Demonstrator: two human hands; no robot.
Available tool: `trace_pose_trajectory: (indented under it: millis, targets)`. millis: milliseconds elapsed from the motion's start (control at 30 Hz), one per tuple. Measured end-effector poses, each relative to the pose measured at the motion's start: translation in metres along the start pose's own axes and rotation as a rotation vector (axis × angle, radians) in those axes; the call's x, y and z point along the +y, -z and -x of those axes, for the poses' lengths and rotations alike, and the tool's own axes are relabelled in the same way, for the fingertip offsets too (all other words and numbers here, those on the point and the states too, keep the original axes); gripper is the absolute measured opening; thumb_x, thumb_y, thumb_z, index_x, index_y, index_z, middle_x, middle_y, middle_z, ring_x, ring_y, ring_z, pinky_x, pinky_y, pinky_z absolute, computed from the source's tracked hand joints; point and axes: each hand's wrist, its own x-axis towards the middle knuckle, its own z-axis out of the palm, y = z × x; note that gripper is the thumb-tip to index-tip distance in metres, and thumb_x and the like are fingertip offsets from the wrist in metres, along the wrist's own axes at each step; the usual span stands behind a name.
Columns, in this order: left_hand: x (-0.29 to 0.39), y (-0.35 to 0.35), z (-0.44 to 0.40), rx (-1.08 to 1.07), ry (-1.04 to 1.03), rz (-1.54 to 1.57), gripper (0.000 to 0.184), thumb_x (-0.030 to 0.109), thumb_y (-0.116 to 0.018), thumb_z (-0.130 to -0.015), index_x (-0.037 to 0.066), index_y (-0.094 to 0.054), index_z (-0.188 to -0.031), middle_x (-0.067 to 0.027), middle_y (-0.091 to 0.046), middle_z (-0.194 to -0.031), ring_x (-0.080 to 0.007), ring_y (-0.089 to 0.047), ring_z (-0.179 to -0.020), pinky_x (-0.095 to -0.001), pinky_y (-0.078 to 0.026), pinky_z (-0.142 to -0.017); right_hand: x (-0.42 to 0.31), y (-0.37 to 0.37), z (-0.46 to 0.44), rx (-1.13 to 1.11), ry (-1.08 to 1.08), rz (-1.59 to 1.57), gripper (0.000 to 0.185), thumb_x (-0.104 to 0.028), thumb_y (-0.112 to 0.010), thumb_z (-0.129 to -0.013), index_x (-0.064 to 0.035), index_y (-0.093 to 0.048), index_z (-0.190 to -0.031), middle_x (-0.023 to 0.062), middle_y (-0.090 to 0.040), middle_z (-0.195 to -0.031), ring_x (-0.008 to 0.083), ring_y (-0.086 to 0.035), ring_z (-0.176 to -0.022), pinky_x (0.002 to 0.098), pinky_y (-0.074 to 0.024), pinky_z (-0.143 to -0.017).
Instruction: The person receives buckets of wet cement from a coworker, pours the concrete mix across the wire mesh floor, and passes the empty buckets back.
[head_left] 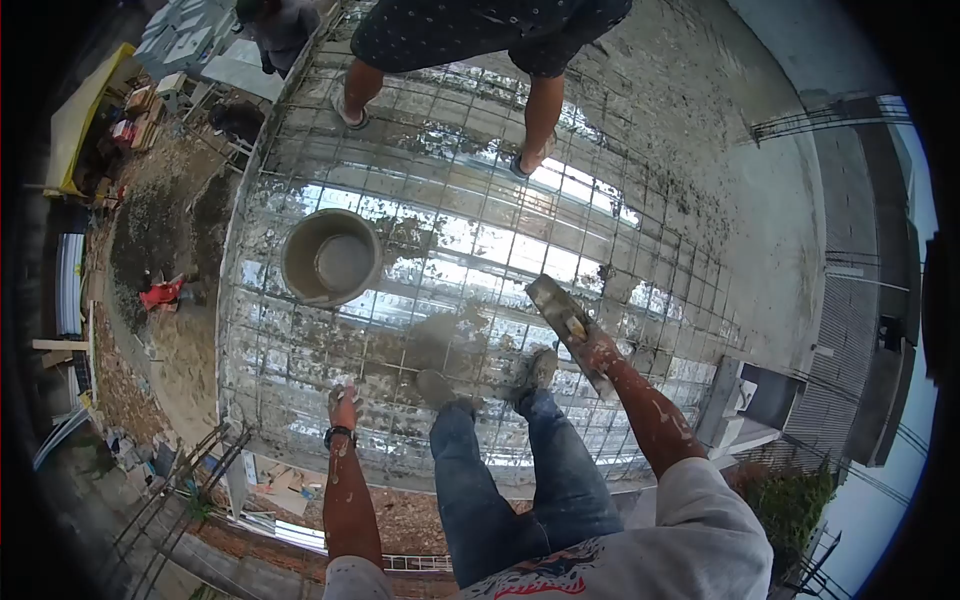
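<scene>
My right hand is closed round the handle of a long, flat plastering trowel smeared with cement. The trowel is held at a slant above the rebar mesh. My left hand, with a watch on the wrist, hangs low over the mesh at the left. Its fingers look loosely apart, with nothing visible in them. Cement spatters both forearms. A round bucket stands on the mesh ahead of my left hand. A patch of wet concrete lies just ahead of my feet.
Another person stands on the mesh ahead, legs apart. Shiny metal decking shows beneath the bars. Smooth concrete covers the right side. The slab's left edge drops to ground with rubble, and rebar sticks up at lower left.
</scene>
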Motion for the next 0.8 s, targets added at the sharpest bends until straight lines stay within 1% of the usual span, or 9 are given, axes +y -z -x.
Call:
trace_pose_trajectory:
  millis: [100,233,367,400,500,567,667,767,800]
  targets:
    - [-0.005,-0.022,-0.103,-0.141,0.079,0.106,0.081,0.063,-0.062,-0.079,0.019,-0.035,-0.142,-0.0069,-0.048,-0.136,-0.0264,-0.056,-0.111,-0.0444,-0.044,-0.086,0.015,0.026,-0.085,0.247,-0.165,0.110,0.053,-0.046,-0.054,-0.088,0.0021,-0.056,-0.109,0.0267,-0.063,-0.101,0.0430,-0.060,-0.096,0.0473,-0.0486,-0.081]
    - [0.045,-0.067,-0.188,-0.030,-0.071,0.284,0.087,0.071,-0.058,-0.076,0.023,-0.032,-0.144,-0.0063,-0.045,-0.136,-0.0234,-0.056,-0.109,-0.0418,-0.044,-0.087,0.062,0.012,-0.204,0.589,-0.157,0.040,0.047,-0.042,-0.049,-0.092,0.0034,-0.053,-0.101,0.0264,-0.062,-0.091,0.0428,-0.061,-0.087,0.0485,-0.0497,-0.073]
    - [0.100,-0.122,-0.205,0.034,-0.147,0.512,0.071,0.063,-0.061,-0.079,0.011,-0.050,-0.126,-0.0087,-0.058,-0.119,-0.0211,-0.059,-0.101,-0.0358,-0.048,-0.080,0.074,-0.090,-0.245,0.766,-0.241,-0.188,0.044,-0.042,-0.048,-0.094,0.0000,-0.042,-0.105,0.0278,-0.060,-0.085,0.0481,-0.059,-0.079,0.0538,-0.0454,-0.070]
    - [0.096,-0.127,-0.219,0.051,-0.175,0.553,0.065,0.058,-0.062,-0.080,0.009,-0.052,-0.122,-0.0087,-0.059,-0.113,-0.0207,-0.060,-0.094,-0.0339,-0.049,-0.075,0.070,-0.124,-0.248,0.738,-0.269,-0.308,0.047,-0.044,-0.048,-0.093,-0.0009,-0.042,-0.108,0.0303,-0.061,-0.090,0.0499,-0.059,-0.085,0.0555,-0.0450,-0.072]
    - [0.091,-0.129,-0.240,0.059,-0.241,0.595,0.044,0.040,-0.062,-0.083,0.006,-0.056,-0.110,-0.0083,-0.063,-0.098,-0.0200,-0.061,-0.074,-0.0294,-0.051,-0.062,0.064,-0.205,-0.240,0.237,-0.320,-0.152,0.049,-0.042,-0.047,-0.092,0.0022,-0.041,-0.112,0.0336,-0.061,-0.097,0.0509,-0.058,-0.093,0.0556,-0.0452,-0.080]
    - [0.083,-0.119,-0.232,0.025,-0.255,0.588,0.029,0.028,-0.060,-0.084,0.006,-0.057,-0.103,-0.0074,-0.064,-0.091,-0.0202,-0.059,-0.063,-0.0279,-0.053,-0.056,0.049,-0.231,-0.215,0.277,-0.422,-0.232,0.051,-0.044,-0.047,-0.092,0.0023,-0.044,-0.111,0.0307,-0.062,-0.097,0.0481,-0.059,-0.093,0.0542,-0.0460,-0.082]
    - [0.069,-0.111,-0.216,0.052,-0.187,0.569,0.015,0.021,-0.056,-0.084,0.009,-0.056,-0.093,-0.0064,-0.063,-0.088,-0.0216,-0.062,-0.067,-0.0296,-0.056,-0.059,0.046,-0.264,-0.184,0.382,-0.442,-0.282,0.052,-0.049,-0.048,-0.091,0.0014,-0.050,-0.106,0.0295,-0.063,-0.097,0.0455,-0.060,-0.095,0.0522,-0.0472,-0.081]
    - [0.017,-0.098,-0.197,0.096,-0.198,0.555,0.022,0.023,-0.054,-0.087,0.004,-0.054,-0.097,-0.0129,-0.059,-0.109,-0.0278,-0.063,-0.091,-0.0384,-0.060,-0.075,0.054,-0.241,-0.165,0.008,-0.383,-0.183,0.055,-0.050,-0.050,-0.090,0.0017,-0.050,-0.107,0.0300,-0.062,-0.097,0.0449,-0.060,-0.095,0.0518,-0.0468,-0.082]
    - [0.004,-0.102,-0.182,0.085,-0.157,0.566,0.020,0.023,-0.055,-0.086,0.006,-0.055,-0.097,-0.0108,-0.060,-0.107,-0.0263,-0.064,-0.089,-0.0364,-0.059,-0.071,0.056,-0.234,-0.158,0.025,-0.362,-0.179,0.055,-0.050,-0.051,-0.089,0.0019,-0.051,-0.106,0.0302,-0.062,-0.096,0.0450,-0.060,-0.095,0.0515,-0.0467,-0.081]
